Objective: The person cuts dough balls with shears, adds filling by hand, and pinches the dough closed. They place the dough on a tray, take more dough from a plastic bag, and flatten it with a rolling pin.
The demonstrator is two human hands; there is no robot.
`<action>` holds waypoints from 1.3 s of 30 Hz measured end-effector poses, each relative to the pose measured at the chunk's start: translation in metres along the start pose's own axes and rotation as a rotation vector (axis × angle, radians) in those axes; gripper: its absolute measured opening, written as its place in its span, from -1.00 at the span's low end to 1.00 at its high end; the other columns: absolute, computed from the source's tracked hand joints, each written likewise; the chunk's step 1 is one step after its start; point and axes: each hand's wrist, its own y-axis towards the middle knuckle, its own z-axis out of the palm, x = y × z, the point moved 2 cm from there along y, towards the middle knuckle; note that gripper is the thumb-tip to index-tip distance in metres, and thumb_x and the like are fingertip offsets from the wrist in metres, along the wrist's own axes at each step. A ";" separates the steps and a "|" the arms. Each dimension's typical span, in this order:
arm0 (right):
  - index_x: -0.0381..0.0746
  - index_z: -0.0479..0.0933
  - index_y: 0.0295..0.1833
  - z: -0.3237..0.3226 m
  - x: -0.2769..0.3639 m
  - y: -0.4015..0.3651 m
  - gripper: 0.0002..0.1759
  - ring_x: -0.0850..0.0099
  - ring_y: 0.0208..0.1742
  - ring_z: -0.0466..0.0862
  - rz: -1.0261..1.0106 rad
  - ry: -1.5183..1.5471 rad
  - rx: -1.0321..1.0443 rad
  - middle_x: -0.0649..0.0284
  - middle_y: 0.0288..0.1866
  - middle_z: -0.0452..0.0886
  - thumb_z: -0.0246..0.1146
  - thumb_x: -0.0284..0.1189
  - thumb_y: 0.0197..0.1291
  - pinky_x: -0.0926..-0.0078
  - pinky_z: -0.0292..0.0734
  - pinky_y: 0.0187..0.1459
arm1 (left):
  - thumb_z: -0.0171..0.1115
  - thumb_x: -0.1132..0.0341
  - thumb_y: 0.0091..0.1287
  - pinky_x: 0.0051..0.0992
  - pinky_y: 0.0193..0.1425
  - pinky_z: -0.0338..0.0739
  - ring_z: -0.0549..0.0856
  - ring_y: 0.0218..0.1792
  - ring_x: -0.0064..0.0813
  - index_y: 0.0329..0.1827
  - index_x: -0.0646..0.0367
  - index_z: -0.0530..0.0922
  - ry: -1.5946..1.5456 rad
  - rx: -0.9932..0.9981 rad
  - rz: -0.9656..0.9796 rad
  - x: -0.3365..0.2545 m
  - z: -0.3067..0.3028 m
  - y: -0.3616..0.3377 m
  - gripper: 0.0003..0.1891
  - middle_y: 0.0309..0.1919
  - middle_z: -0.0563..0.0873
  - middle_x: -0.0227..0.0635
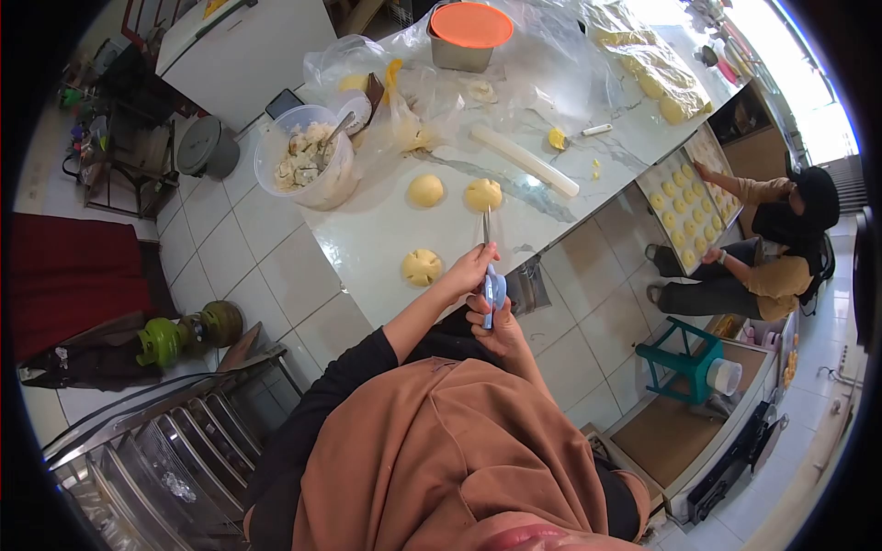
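My right hand [501, 332] grips the light blue handles of a pair of scissors [495, 292]. My left hand [470, 273] is closed around the scissors near the base of the blades. The blades point away from me, and their tips reach the near edge of a round dough ball [483, 193]. To its left sits a second, smooth dough ball [424, 190]. Closer to me, a third dough ball [422, 267] shows several small cuts in its top. All three rest on the white marbled table [367, 239].
On the table are a tub of whitish filling [299, 170] with a spoon, a rolling pin [525, 161], a spatula [597, 130], plastic bags and an orange-lidded container [471, 26]. At right, a person [781, 230] holds a tray of dough pieces [682, 207]. A green stool [684, 363] stands nearby.
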 end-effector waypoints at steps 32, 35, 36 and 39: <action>-0.28 0.32 0.02 0.031 0.095 -0.008 -0.64 0.36 0.08 0.43 -0.920 -0.215 -0.195 0.21 -0.02 0.45 0.15 -0.38 0.14 0.34 0.26 0.17 | -0.02 0.26 0.32 -0.45 0.15 0.39 0.49 0.06 -0.42 -0.01 0.01 0.29 -0.907 0.153 0.423 -0.037 0.046 -0.026 -0.78 0.01 0.47 -0.29; -0.23 0.32 -0.11 0.039 0.132 0.001 -0.73 0.43 -0.08 0.46 -1.003 -0.242 -0.009 0.33 -0.29 0.42 0.14 -0.32 0.16 0.42 0.31 0.02 | 0.01 0.29 0.31 -0.49 0.13 0.37 0.51 0.03 -0.46 0.14 0.03 0.25 -0.640 0.374 0.155 -0.041 0.047 -0.033 -0.65 0.02 0.47 -0.28; -0.21 0.31 -0.14 0.039 0.147 0.003 -0.72 0.45 -0.12 0.46 -1.057 -0.270 -0.072 0.35 -0.33 0.38 0.15 -0.29 0.15 0.44 0.31 -0.01 | 0.01 0.31 0.30 -0.51 0.12 0.37 0.51 0.01 -0.48 0.19 0.04 0.23 -0.490 0.453 0.044 -0.041 0.046 -0.037 -0.61 0.01 0.47 -0.27; -0.18 0.29 -0.20 0.032 0.183 0.009 -0.69 0.48 -0.19 0.44 -1.184 -0.306 -0.223 0.41 -0.42 0.30 0.16 -0.21 0.14 0.49 0.31 -0.07 | 0.00 0.33 0.30 -0.54 0.09 0.36 0.52 -0.04 -0.52 0.18 0.12 0.27 -0.164 0.559 0.086 -0.020 0.034 -0.034 -0.62 -0.03 0.49 -0.28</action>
